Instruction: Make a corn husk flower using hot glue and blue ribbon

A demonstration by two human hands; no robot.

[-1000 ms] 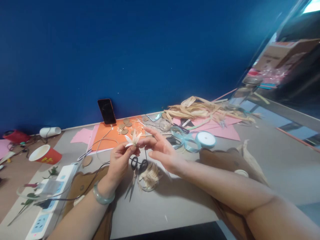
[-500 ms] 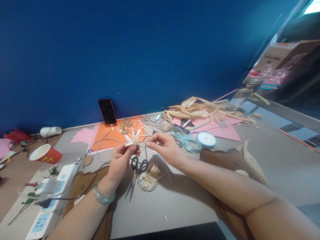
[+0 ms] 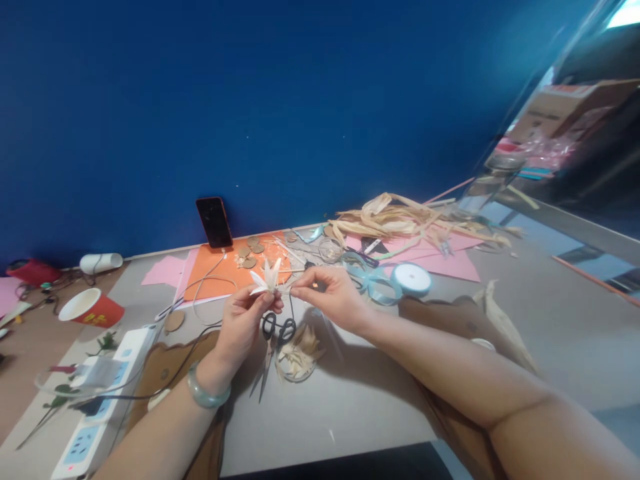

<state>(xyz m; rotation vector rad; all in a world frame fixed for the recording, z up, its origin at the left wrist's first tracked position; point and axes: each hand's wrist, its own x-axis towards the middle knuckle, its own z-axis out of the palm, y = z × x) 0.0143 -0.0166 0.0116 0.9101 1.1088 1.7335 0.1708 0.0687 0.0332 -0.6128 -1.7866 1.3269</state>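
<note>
My left hand [image 3: 243, 323] holds a small pale flower made of husk petals [image 3: 269, 278] up above the table, pinched at its base. My right hand [image 3: 331, 295] is closed in a pinch right beside the flower, its fingertips touching the petals on the right side. Whether it holds a separate petal I cannot tell. Black-handled scissors [image 3: 273, 341] lie on the grey table just below both hands, beside a small clear dish of husk scraps [image 3: 299, 355].
A phone [image 3: 214, 222] leans on the blue wall behind an orange sheet [image 3: 227, 270] with brown discs. Dried husks [image 3: 400, 220], pink paper and a light-blue ribbon spool [image 3: 411, 278] lie to the right. A red paper cup [image 3: 90, 309] and a power strip [image 3: 95, 417] sit left.
My right hand, open with spread fingers a second ago, has closed into a pinch and moved up against the flower. My left hand has stayed nearly still.
</note>
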